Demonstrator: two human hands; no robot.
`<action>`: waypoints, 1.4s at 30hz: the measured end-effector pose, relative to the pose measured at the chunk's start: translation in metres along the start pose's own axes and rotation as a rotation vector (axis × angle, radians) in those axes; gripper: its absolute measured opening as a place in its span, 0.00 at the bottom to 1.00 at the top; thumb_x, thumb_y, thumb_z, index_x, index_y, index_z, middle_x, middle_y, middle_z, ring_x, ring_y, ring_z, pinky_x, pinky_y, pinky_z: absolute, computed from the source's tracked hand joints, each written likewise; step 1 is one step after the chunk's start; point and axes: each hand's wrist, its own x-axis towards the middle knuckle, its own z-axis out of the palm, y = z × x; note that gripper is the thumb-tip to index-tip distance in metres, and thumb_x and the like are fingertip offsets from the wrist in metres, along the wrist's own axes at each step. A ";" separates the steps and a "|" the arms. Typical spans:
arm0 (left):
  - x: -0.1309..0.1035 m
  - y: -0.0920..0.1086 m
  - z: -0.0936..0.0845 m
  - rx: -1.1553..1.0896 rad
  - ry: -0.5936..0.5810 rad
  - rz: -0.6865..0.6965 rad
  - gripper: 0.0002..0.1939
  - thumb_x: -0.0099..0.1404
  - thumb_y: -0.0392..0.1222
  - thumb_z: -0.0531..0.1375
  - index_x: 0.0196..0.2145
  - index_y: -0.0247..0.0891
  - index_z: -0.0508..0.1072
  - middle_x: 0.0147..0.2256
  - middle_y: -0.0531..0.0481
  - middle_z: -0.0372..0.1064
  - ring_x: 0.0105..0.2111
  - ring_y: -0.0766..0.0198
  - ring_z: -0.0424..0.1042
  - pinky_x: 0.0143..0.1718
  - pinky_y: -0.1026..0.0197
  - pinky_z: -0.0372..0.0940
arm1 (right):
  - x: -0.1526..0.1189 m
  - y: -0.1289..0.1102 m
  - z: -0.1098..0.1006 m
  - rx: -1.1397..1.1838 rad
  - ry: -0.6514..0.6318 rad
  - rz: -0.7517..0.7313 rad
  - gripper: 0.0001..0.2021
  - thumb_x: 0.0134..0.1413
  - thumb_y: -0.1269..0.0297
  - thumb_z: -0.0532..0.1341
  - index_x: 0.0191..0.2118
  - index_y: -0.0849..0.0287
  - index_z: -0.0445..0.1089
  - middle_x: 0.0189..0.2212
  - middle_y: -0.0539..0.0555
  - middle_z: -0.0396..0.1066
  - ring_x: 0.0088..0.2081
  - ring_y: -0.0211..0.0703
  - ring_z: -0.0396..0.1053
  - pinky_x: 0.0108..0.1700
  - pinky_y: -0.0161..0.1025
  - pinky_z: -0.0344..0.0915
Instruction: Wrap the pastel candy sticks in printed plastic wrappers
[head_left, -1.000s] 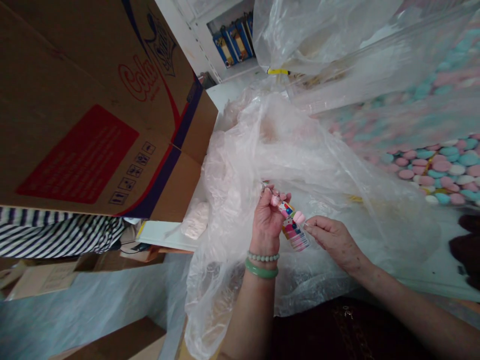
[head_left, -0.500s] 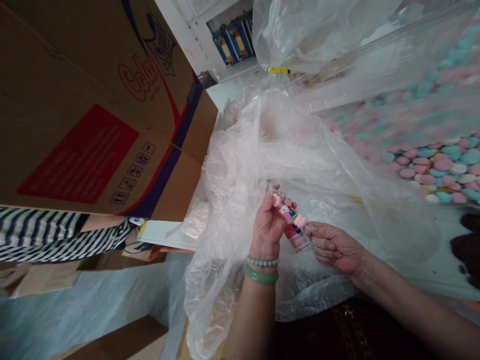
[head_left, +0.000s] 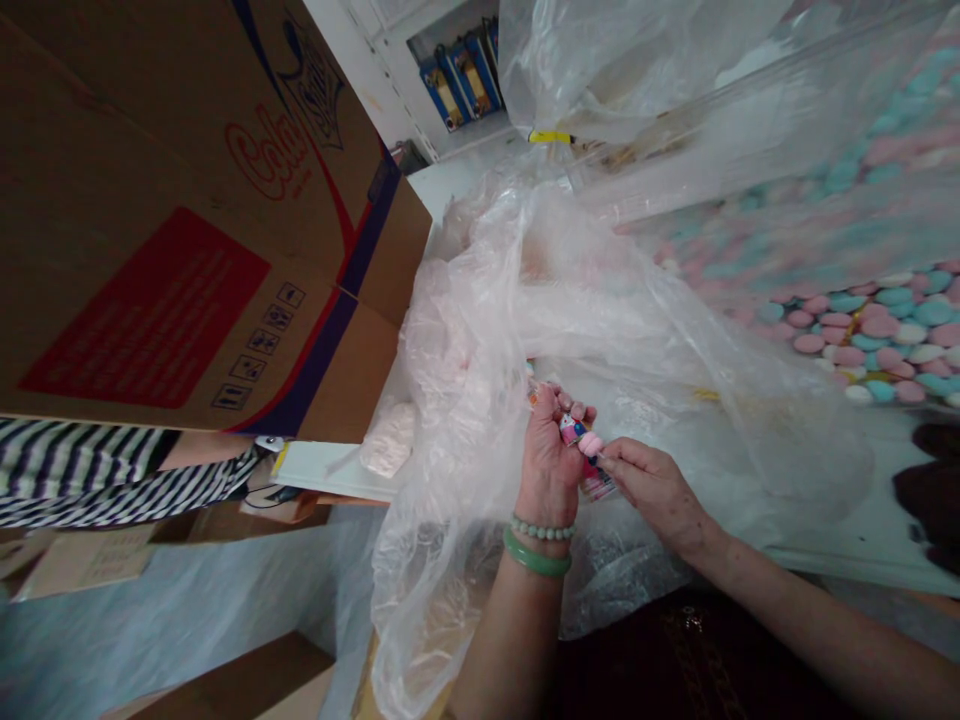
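My left hand (head_left: 553, 450), with a beaded bracelet and a green bangle at the wrist, is closed around a small printed packet (head_left: 571, 430) in pink, blue and white. A pink rounded piece (head_left: 591, 445) lies against the packet, on the side towards my right hand (head_left: 656, 490). The thumb and forefinger of that hand are pinched together at the piece's end; the exact grip is too small to see well. More of the packet's printed film shows below the piece, and my left fingers cover part of it. Both hands are above crumpled clear plastic (head_left: 480, 400).
A big cola carton (head_left: 180, 230) stands at the left, with a person in a striped garment (head_left: 90, 470) partly behind it. Pink, blue and white sweets (head_left: 885, 330) lie in clear plastic at the right. A pale wrapped lump (head_left: 388, 440) sits near the table edge.
Both hands have shifted slightly, my left one a little right and downward, my right one slightly left. My left hand now covers more of the packet. The pinch stays beside the pink piece.
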 end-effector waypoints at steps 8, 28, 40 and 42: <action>0.000 0.006 -0.004 0.008 -0.047 -0.097 0.11 0.58 0.45 0.63 0.30 0.37 0.67 0.23 0.57 0.61 0.23 0.71 0.64 0.34 0.61 0.64 | 0.009 -0.007 0.004 0.745 -0.173 0.430 0.11 0.45 0.60 0.65 0.27 0.60 0.64 0.10 0.38 0.47 0.12 0.26 0.38 0.15 0.30 0.35; -0.001 -0.003 -0.008 0.109 -0.148 -0.157 0.13 0.58 0.49 0.63 0.33 0.37 0.69 0.27 0.54 0.65 0.29 0.66 0.69 0.41 0.54 0.65 | 0.021 -0.002 -0.012 1.104 -0.392 0.584 0.04 0.54 0.68 0.59 0.29 0.62 0.65 0.09 0.37 0.45 0.11 0.25 0.35 0.13 0.26 0.37; 0.006 0.004 -0.015 0.056 -0.074 -0.086 0.13 0.52 0.41 0.68 0.33 0.38 0.69 0.28 0.54 0.69 0.33 0.61 0.73 0.36 0.58 0.66 | 0.024 -0.002 -0.024 0.927 -0.351 0.520 0.04 0.51 0.69 0.60 0.28 0.62 0.65 0.10 0.38 0.46 0.12 0.26 0.37 0.13 0.26 0.39; 0.006 0.005 -0.016 0.066 -0.043 -0.089 0.13 0.52 0.40 0.68 0.32 0.37 0.69 0.26 0.54 0.68 0.32 0.62 0.73 0.36 0.58 0.66 | 0.024 -0.001 -0.026 0.879 -0.341 0.531 0.04 0.51 0.69 0.60 0.29 0.62 0.65 0.10 0.38 0.46 0.12 0.26 0.38 0.13 0.26 0.39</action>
